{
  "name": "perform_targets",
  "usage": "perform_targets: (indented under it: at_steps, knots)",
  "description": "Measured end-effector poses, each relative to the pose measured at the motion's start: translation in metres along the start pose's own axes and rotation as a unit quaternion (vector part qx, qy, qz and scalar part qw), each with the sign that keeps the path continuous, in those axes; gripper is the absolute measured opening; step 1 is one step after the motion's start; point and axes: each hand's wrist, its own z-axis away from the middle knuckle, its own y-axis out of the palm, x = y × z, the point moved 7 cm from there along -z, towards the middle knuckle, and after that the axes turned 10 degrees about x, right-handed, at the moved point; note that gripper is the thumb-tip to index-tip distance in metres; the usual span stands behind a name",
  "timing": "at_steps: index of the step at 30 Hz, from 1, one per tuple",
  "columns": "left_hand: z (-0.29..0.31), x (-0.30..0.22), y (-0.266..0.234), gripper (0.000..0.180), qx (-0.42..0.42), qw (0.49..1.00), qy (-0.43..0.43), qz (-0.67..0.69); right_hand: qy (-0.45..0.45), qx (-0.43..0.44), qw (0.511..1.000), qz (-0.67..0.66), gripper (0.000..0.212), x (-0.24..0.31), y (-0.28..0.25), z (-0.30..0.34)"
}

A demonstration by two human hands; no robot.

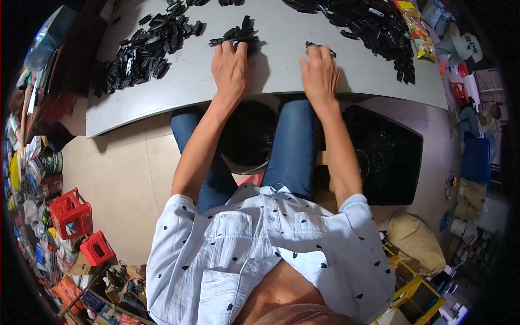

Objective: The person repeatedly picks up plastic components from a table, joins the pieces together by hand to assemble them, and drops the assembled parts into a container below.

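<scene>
On the white table, my left hand reaches down with bent fingers onto a small heap of black plastic pieces. They are narrow and slightly curved; their exact kind is too small to make out. My left fingertips are partly hidden among them. To the right, my right hand curls over a black plastic piece, which shows past its fingertips. My right thumb stands a little apart from the other fingers. Both hands rest close to the tabletop.
Larger piles of black pieces lie at the left and far right of the table. A colourful packet is at its right edge. Below stand a black bin and red stools. Clutter lines both sides.
</scene>
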Motion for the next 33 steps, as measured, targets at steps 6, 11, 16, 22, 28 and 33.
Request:
perform_targets:
  at_steps: [6, 11, 16, 22, 28, 33]
  knots:
    - [0.001, -0.006, 0.007, 0.025, 0.041, 0.999, 0.028, 0.022, -0.013, 0.013, 0.995, 0.097, 0.02, -0.037, 0.022, -0.036]
    - [0.012, 0.001, -0.005, 0.025, -0.001, 0.963, 0.014, 0.268, -0.063, -0.018, 0.993, 0.098, 0.008, -0.043, 0.02, -0.038]
    - [0.016, 0.015, 0.01, 0.019, 0.015, 0.879, -0.023, 0.476, -0.09, -0.143, 0.985, 0.036, 0.012, -0.038, 0.0, -0.035]
    - [0.018, -0.003, 0.007, 0.031, 0.094, 0.725, -0.098, 0.675, 0.15, -0.027, 0.8, -0.581, 0.016, -0.069, 0.036, -0.043]
    - [0.031, -0.026, 0.017, 0.032, 0.191, 0.572, -0.107, 0.79, 0.063, 0.208, 0.605, -0.766, 0.018, 0.001, 0.027, -0.001]
    - [0.046, -0.028, 0.021, 0.045, 0.186, 0.552, -0.125, 0.803, 0.003, 0.234, 0.869, -0.435, 0.018, 0.033, 0.016, 0.022]
